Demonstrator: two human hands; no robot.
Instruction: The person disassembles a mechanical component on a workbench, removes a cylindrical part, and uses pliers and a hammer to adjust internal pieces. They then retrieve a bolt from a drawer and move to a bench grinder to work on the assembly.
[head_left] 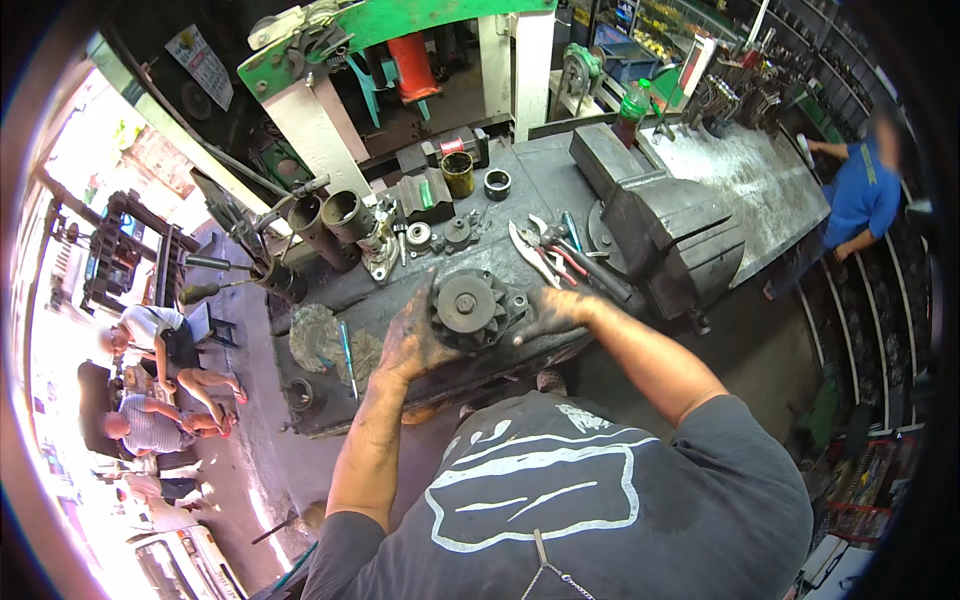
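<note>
A dark, greasy alternator (466, 303) with a round pulley and fan blades facing up is held between my hands near the bench's front edge. My left hand (408, 335) is wrapped round its left side, fingers partly hidden. At its right side, my right hand (553, 310) grips near the mounting lug, the thumb below it. Just beyond lie pliers with red handles (568, 262) and a pale-jawed pair of pliers (530, 250). Small metal parts, among them a ring-shaped bearing (418, 236), rest behind the alternator.
A large bench vise (672, 235) stands to the right. Upright metal cylinders (347, 216) and a tin can (457, 175) stand at the back. A screwdriver (347, 350) and dirty rag (316, 335) lie left. A green-capped bottle (632, 105) and a person in blue (866, 195) are farther right.
</note>
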